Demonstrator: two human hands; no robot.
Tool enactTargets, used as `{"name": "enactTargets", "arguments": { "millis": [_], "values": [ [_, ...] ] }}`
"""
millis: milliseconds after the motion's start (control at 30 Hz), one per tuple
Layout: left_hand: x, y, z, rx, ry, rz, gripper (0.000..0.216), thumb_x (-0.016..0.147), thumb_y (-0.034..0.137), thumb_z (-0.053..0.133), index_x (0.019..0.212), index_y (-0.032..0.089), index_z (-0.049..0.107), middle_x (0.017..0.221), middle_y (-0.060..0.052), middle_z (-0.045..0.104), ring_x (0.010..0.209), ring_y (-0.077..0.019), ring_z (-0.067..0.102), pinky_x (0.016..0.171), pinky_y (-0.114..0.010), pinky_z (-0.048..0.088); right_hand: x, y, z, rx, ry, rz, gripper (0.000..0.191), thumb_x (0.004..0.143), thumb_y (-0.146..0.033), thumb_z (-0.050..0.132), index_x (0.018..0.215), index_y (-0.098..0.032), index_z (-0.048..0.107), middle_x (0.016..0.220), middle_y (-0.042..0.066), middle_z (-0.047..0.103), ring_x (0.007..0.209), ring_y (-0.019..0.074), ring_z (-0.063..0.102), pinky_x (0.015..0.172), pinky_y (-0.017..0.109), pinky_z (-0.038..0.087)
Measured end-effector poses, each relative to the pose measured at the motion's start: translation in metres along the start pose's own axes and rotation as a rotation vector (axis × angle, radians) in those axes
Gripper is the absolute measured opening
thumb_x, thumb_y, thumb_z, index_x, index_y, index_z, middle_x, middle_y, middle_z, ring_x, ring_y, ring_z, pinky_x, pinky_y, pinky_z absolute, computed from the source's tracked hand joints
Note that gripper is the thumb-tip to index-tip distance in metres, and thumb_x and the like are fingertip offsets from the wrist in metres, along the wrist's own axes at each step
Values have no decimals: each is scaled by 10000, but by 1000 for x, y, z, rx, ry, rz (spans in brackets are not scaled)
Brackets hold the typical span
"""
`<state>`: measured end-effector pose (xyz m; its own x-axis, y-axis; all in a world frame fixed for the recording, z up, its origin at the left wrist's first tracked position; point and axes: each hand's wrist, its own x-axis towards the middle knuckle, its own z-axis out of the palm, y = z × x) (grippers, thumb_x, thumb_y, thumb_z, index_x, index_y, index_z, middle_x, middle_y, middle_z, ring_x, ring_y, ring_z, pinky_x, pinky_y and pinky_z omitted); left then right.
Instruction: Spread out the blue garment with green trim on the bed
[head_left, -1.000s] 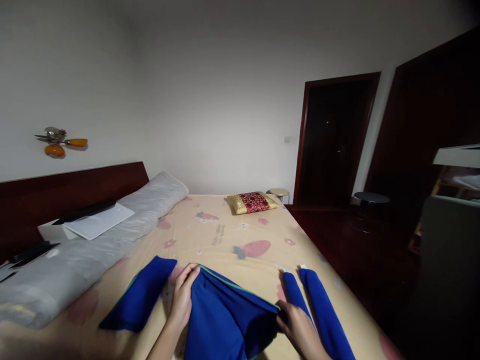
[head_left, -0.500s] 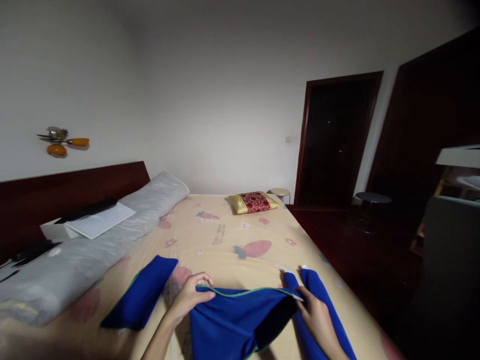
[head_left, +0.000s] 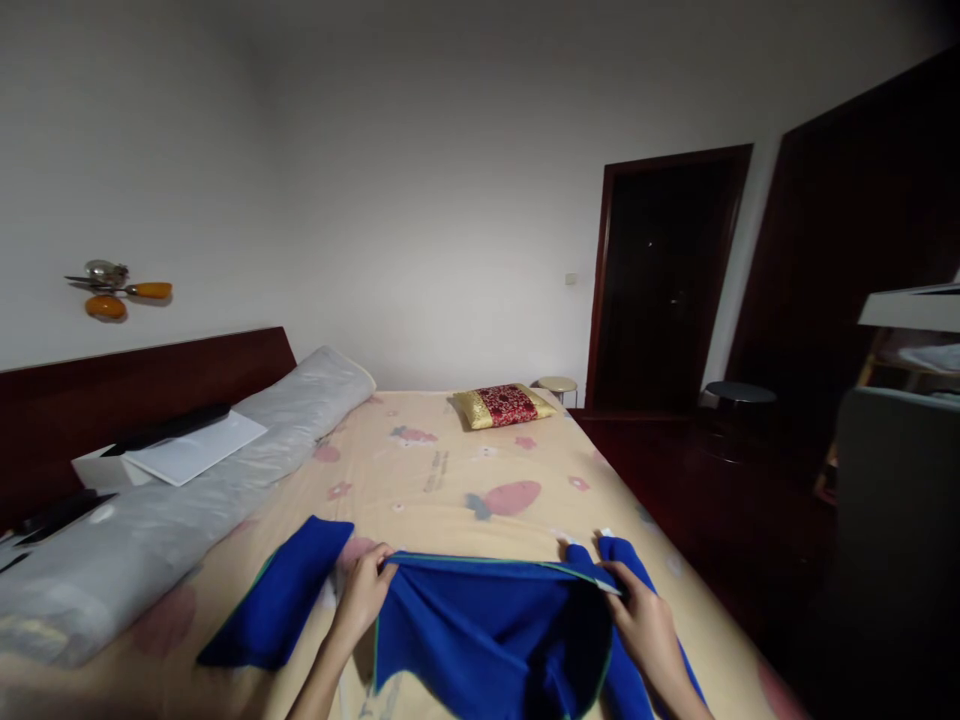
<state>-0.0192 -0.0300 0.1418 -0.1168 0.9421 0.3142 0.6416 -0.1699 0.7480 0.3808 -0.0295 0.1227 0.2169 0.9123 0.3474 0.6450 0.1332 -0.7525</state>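
A blue cloth (head_left: 480, 620) with green edging hangs between my hands, its upper edge stretched nearly straight above the bed. My left hand (head_left: 365, 588) pinches the left corner. At the right corner, beside a small white tag, my right hand (head_left: 643, 622) is closed on the fabric. The cloth's lower part sags, and its bottom leaves the view. A folded blue cloth (head_left: 281, 595) lies on the bed to the left of my left hand. Two rolled blue cloths (head_left: 624, 555) lie partly beneath and behind my right hand; white bits show at their far ends.
The bed (head_left: 427, 470) has a strawberry-patterned sheet. A red and gold pillow (head_left: 506, 405) sits at its far end. Along the headboard (head_left: 150, 375) runs a grey bolster (head_left: 292, 410), with a white flat item (head_left: 196, 447) on it. Stools (head_left: 741, 393) stand beyond the bed's right edge.
The cloth has been spread wider and its upper edge pulled straighter. My left hand has moved left and slightly up; the right has shifted slightly right. The view has turned a little.
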Motion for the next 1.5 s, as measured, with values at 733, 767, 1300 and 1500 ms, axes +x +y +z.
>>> {"name": "enactTargets", "arguments": {
  "millis": [733, 767, 1300, 1500],
  "values": [
    [-1, 16, -5, -99, 149, -44, 232, 674, 445, 606, 607, 223, 604, 633, 2, 655, 699, -198, 611, 675, -286, 460, 1, 5, 1, 42, 21, -23, 315, 674, -364, 481, 868, -233, 693, 733, 34, 760, 648, 234, 675, 631, 316, 516],
    [-1, 16, -4, -97, 148, -42, 236, 675, 449, 606, 605, 223, 603, 632, 2, 652, 697, -198, 606, 673, -286, 457, 1, 4, 1, 45, 16, -26, 314, 671, -364, 483, 864, -233, 694, 748, 38, 764, 659, 238, 679, 644, 321, 520],
    [-6, 29, 2, -126, 116, -22, 274, 681, 442, 570, 529, 236, 471, 531, 52, 447, 574, -148, 448, 586, -269, 352, -2, -1, 2, 76, -167, -38, 325, 686, -365, 461, 878, -221, 680, 905, 79, 779, 867, 286, 704, 785, 374, 519],
    [-11, 29, 17, -162, 28, -39, 207, 695, 372, 535, 563, 245, 437, 544, 65, 400, 582, -142, 425, 586, -261, 319, -2, -6, 2, 123, -187, -38, 318, 655, -364, 495, 870, -225, 683, 920, 83, 782, 897, 299, 705, 811, 383, 523]
  ]
}}
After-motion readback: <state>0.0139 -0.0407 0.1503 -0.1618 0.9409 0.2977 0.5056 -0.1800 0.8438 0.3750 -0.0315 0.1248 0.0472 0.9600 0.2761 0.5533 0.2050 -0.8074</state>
